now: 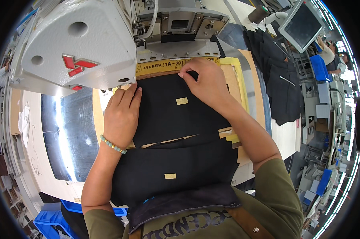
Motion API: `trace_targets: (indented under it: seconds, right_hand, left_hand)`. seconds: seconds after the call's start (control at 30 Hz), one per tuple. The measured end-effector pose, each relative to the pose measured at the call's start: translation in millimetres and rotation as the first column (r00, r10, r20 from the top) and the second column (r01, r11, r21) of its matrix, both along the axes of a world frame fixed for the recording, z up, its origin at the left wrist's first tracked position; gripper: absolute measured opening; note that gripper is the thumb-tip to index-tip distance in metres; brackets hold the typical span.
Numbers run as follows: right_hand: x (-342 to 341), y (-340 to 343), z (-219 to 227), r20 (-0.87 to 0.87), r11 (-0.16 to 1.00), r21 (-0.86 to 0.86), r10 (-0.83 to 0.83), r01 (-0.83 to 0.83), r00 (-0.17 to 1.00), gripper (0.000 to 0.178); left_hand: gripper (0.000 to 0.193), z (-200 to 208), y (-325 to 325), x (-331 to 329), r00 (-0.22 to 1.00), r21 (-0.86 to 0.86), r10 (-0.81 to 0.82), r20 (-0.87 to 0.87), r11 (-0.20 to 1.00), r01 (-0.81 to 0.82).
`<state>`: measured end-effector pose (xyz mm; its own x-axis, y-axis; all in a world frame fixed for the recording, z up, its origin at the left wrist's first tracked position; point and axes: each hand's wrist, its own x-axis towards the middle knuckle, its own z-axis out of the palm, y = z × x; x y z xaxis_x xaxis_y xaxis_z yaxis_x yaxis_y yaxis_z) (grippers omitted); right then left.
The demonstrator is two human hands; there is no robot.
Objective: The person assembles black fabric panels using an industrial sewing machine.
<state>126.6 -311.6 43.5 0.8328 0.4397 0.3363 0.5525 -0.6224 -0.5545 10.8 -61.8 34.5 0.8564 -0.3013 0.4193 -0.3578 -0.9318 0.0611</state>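
A black fabric panel (160, 113) with a small yellow label lies in a template with a yellow, hand-marked strip (160, 68) along its far side. My left hand (121, 115) rests on the panel's left edge, its fingers stretched out flat beside the sewing machine head. At the panel's far edge, my right hand (205, 81) has thumb and forefinger pinched on the fabric, against the strip. Closer to my body lies a second black fabric panel (148, 169), also with a small yellow label. A metal clamp bar (176, 49) stands just beyond the strip.
The white sewing machine head (92, 51) looms at the upper left. Black pieces with zips (283, 83) are piled on the right, below a screen on an arm (302, 24). A shiny metal plate (68, 135) covers the left side. A blue crate (48, 221) stands lower left.
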Motion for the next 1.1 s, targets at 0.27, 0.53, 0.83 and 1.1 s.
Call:
trace_targets:
  seconds: [0.27, 0.53, 0.83, 1.1]
  right_hand:
    - [-2, 2, -4, 0.041, 1.0, -0.021, -0.019, 0.019, 0.999, 0.01]
    - [-2, -1, 3, -0.012, 0.998, -0.05, -0.047, 0.047, 0.999, 0.012]
    - [9, -66, 30, 0.007, 0.948, -0.272, -0.168, 0.164, 0.986, 0.009]
    - [-28, -38, 20, 0.164, 0.943, -0.193, 0.304, -0.272, 0.939, 0.032]
  left_hand:
    - [0.05, 10, -38, 8, 0.987, 0.078, -0.118, -0.107, 0.989, 0.127]
    - [0.054, -2, -55, 22, 0.968, -0.048, -0.198, -0.154, 0.98, 0.192]
    - [0.054, -5, -50, 22, 0.967, -0.048, -0.219, -0.134, 0.976, 0.214]
    - [0.055, -7, -48, 21, 0.965, -0.058, -0.226, -0.13, 0.974, 0.22]
